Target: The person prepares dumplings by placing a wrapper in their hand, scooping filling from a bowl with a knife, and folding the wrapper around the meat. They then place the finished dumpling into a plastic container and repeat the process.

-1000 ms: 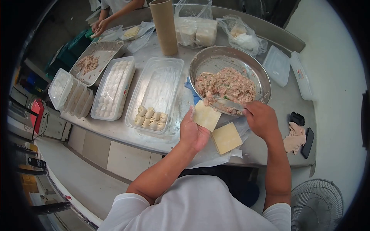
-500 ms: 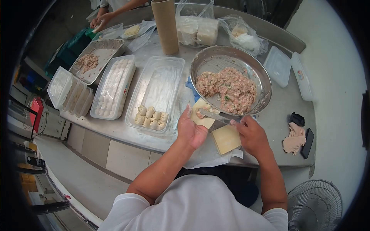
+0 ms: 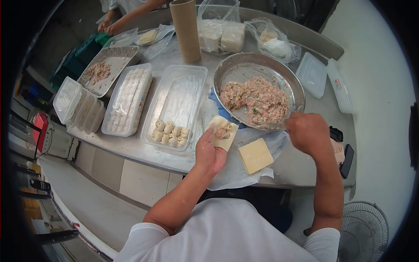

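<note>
My left hand (image 3: 211, 150) holds a square dough wrapper (image 3: 229, 140) with meat filling (image 3: 223, 131) on it. At the lower right rim of the round metal bowl (image 3: 297, 83) is my right hand (image 3: 307, 132), its fingers closed; whatever they grip is hidden. Minced meat mixture (image 3: 266, 101) lies in the bowl. A stack of square wrappers (image 3: 255, 156) rests on plastic sheeting between my hands. Left of my left hand, a clear tray (image 3: 180, 89) has several folded dumplings (image 3: 169, 133) in its near end.
A covered container of white pieces (image 3: 127, 99) and a metal tray with meat (image 3: 114, 65) stand left. Behind are a cardboard tube (image 3: 186, 32) and plastic bags (image 3: 222, 35). Another person's hands (image 3: 110, 27) are at the upper left. A phone (image 3: 347, 161) lies right.
My right hand has moved up and right, away from the wrapper, to the bowl's rim. The knife-like spreader no longer shows over the wrapper. My left hand has shifted slightly with the wrapper.
</note>
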`<state>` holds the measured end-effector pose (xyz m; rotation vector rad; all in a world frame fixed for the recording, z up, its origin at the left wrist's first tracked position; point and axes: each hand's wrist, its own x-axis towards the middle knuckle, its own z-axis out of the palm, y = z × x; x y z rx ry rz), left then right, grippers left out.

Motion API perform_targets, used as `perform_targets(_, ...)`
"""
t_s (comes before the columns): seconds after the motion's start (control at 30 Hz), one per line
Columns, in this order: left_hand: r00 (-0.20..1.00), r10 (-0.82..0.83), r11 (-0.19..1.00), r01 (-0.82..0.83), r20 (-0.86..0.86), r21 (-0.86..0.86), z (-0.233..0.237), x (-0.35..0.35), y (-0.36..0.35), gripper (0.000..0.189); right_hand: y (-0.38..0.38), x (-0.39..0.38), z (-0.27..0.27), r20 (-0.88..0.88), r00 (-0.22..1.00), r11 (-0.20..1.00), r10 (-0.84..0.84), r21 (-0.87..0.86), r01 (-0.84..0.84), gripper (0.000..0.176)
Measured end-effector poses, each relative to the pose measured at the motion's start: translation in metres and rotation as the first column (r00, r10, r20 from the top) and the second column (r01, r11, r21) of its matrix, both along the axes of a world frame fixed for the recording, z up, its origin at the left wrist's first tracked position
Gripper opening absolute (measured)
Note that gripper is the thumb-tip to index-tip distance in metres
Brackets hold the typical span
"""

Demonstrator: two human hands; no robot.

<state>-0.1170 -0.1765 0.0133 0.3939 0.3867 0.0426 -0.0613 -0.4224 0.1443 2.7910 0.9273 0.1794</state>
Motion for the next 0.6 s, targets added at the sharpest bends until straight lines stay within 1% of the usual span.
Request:
perform_targets(0.07,1.000,0.014,1.000,-0.014,-0.006,-0.014,0.001,-0.002,0.002,0.046,-0.010,0.006,0.004,-0.006,0.999,0.974,0.046,0.222,-0.044,0.007)
perform_targets(0.1,1.000,0.019,0.999,-0.019,-0.006,-0.026,0.003,-0.001,0.004,0.045,-0.013,0.007,0.002,-0.005,0.998,0.974,0.059,0.220,-0.057,0.007)
perform_targets(0.13,0.999,0.032,0.999,-0.032,-0.006,-0.028,0.006,0.000,0.005,0.045,-0.016,0.004,-0.002,-0.019,0.996,0.910,0.092,0.407,-0.076,0.008)
perform_targets(0.17,1.000,0.020,0.999,-0.019,0.021,-0.049,0.010,0.000,0.005,0.045,-0.018,0.000,-0.007,-0.031,0.992,0.811,0.123,0.579,-0.083,0.012)
perform_targets(0.2,0.999,0.004,0.998,-0.001,0.049,-0.068,0.014,0.001,0.005,0.046,-0.015,-0.006,-0.012,-0.032,0.991,0.812,0.130,0.578,-0.088,0.012)
perform_targets(0.23,0.999,0.007,0.998,-0.004,0.048,-0.069,0.019,0.002,0.005,0.046,-0.011,-0.014,-0.018,-0.009,0.992,0.779,0.124,0.621,-0.092,0.016)
perform_targets(0.27,0.995,-0.032,0.996,0.039,0.092,-0.083,0.024,0.003,0.004,0.047,-0.006,-0.022,-0.023,0.015,0.993,0.743,0.114,0.662,-0.095,0.022)
perform_targets(0.4,0.968,-0.134,0.976,0.166,0.212,-0.140,0.024,0.006,0.003,0.047,0.017,-0.044,-0.057,0.056,0.993,0.763,0.100,0.637,-0.112,0.023)
perform_targets(0.47,0.971,-0.131,0.980,0.158,0.200,-0.125,0.022,0.007,0.004,0.048,0.018,-0.050,-0.070,0.034,0.994,0.764,0.107,0.637,-0.104,0.027)
perform_targets(0.53,0.975,-0.122,0.984,0.144,0.187,-0.105,0.024,0.008,0.006,0.049,0.014,-0.060,-0.058,0.042,0.996,0.782,0.082,0.617,-0.091,0.028)
perform_targets(0.6,0.980,-0.014,0.993,0.037,0.198,-0.112,0.027,0.007,0.004,0.050,0.011,-0.065,-0.055,0.046,0.998,0.801,0.047,0.595,-0.065,0.030)
